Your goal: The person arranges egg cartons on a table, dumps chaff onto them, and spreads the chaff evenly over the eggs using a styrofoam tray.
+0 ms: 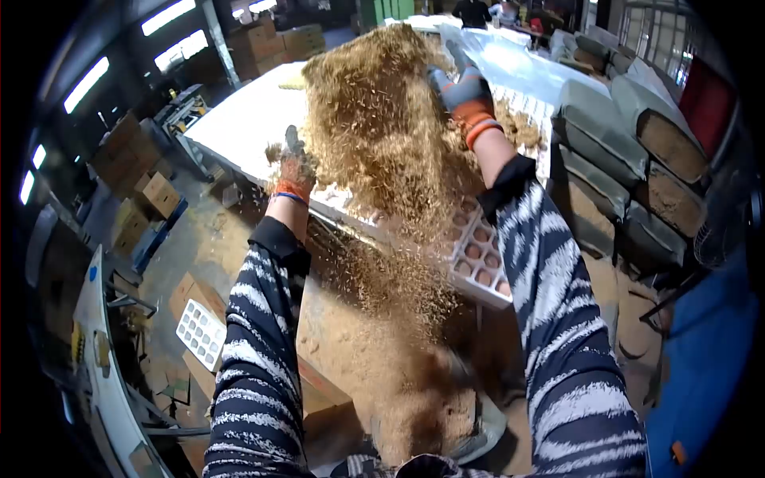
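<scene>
A large mass of loose brown husk-like material [374, 111] stands over the white table [247, 119] and spills down past its near edge. On its left side is my left hand [293, 171], gloved and dusted with particles, fingers stretched upward. My right hand [466, 92], in a grey and orange glove, is at the right side with its fingers spread. Flying material hides whether anything solid is inside the mass. At the near edge, a white tray [482, 259] holds round brownish items in its compartments. Below, the material falls onto a heap [422, 398].
Filled grey-green sacks [602, 131] are stacked at the right. Another white compartment tray [201, 334] lies low on the left, near cardboard boxes [157, 195] and a pale long panel [107, 358]. People [472, 12] are in the far background.
</scene>
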Demonstrator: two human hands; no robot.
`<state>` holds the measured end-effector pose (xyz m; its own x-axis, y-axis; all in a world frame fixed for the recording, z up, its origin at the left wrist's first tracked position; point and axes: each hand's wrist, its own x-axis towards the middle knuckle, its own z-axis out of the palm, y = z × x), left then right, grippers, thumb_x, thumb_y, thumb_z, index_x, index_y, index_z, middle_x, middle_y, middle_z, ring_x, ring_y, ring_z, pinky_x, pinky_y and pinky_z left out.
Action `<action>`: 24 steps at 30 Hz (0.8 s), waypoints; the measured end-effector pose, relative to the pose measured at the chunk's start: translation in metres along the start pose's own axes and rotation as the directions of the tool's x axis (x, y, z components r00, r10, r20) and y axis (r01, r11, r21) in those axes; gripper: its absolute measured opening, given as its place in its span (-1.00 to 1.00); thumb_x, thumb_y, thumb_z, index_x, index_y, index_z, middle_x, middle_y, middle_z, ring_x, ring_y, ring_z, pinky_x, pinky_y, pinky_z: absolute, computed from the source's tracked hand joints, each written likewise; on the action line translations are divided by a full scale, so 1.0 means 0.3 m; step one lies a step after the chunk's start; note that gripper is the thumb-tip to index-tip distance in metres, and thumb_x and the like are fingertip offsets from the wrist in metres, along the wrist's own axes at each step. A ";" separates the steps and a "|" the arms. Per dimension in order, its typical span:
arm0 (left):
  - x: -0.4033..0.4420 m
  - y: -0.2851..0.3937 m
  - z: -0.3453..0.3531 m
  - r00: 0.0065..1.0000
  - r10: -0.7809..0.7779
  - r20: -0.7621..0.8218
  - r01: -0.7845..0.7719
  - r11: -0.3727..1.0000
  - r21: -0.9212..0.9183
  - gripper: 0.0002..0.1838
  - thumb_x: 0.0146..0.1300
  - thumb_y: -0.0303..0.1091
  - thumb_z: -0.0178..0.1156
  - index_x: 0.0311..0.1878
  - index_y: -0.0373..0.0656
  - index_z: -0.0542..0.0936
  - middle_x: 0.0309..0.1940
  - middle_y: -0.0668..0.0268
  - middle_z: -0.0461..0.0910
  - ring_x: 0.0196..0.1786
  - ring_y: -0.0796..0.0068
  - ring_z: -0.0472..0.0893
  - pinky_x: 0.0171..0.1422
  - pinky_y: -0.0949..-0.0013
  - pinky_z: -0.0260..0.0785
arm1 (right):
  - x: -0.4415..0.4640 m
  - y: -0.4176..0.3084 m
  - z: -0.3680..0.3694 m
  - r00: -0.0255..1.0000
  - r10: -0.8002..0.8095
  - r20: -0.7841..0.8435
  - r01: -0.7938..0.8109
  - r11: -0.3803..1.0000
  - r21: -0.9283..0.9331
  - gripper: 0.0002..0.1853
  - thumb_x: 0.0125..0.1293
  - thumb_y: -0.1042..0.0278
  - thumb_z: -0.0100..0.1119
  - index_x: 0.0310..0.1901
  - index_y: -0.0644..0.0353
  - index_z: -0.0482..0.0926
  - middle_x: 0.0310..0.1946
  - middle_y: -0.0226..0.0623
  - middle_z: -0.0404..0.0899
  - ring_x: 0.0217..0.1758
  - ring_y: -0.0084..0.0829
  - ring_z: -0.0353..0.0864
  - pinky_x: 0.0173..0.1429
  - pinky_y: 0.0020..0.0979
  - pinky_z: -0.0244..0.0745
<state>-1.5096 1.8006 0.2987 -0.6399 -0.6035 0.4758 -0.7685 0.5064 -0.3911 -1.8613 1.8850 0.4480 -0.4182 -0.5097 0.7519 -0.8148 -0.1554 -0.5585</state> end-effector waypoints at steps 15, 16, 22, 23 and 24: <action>-1.691 0.800 0.273 0.478 0.308 0.823 0.874 -0.069 -0.481 -0.37 0.40 -0.06 0.11 0.37 -0.31 0.32 0.29 0.12 0.40 0.35 0.22 0.38 0.45 0.26 0.19 | -2.623 0.157 -0.498 0.222 0.855 0.468 -0.717 0.469 -0.516 -0.37 0.24 0.20 0.33 0.30 0.22 0.39 0.33 -0.08 0.36 0.42 -0.12 0.31 0.46 -0.25 0.22; -1.831 0.829 0.221 0.461 0.426 0.779 0.845 0.056 -0.531 -0.35 0.40 -0.01 0.10 0.37 -0.30 0.33 0.28 0.13 0.40 0.33 0.21 0.39 0.44 0.19 0.17 | -2.806 0.165 -0.526 0.121 0.885 0.449 -0.846 0.329 -0.421 -0.35 0.23 0.14 0.32 0.31 0.20 0.37 0.33 -0.04 0.35 0.40 -0.07 0.32 0.43 -0.24 0.25; -1.989 1.032 0.287 0.112 0.179 0.978 0.991 -0.094 -0.096 -0.20 0.28 0.32 0.05 0.34 -0.18 0.39 0.20 0.08 0.47 0.14 0.15 0.47 0.28 0.00 0.27 | -2.549 0.142 -0.551 0.106 0.911 0.398 -0.826 0.304 -0.475 -0.30 0.24 0.10 0.30 0.38 0.09 0.32 0.35 -0.04 0.33 0.40 -0.10 0.33 0.40 -0.22 0.27; -1.906 1.030 0.261 -0.011 0.140 0.990 0.977 -0.208 0.040 -0.18 0.27 0.35 0.04 0.33 -0.17 0.39 0.19 0.07 0.48 0.12 0.14 0.48 0.26 0.01 0.29 | -2.588 0.191 -0.540 -0.067 0.932 0.355 -0.900 0.098 -0.425 -0.32 0.24 0.12 0.31 0.37 0.11 0.34 0.31 -0.05 0.40 0.34 -0.14 0.40 0.35 -0.25 0.31; -1.819 1.028 0.232 -0.133 0.100 0.986 0.930 -0.332 0.159 -0.16 0.25 0.38 0.04 0.33 -0.15 0.40 0.18 0.06 0.50 0.11 0.13 0.49 0.23 0.01 0.31 | -2.674 0.246 -0.537 -0.156 0.918 0.365 -0.944 -0.031 -0.328 -0.34 0.24 0.14 0.32 0.35 0.13 0.36 0.24 -0.06 0.47 0.25 -0.20 0.48 0.29 -0.29 0.36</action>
<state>-1.3978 2.2432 -0.1364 0.0036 -0.4766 -0.8791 -0.3407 -0.8271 0.4470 -1.6507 2.4188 -0.1400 -0.5360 -0.3715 -0.7580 0.2880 0.7636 -0.5779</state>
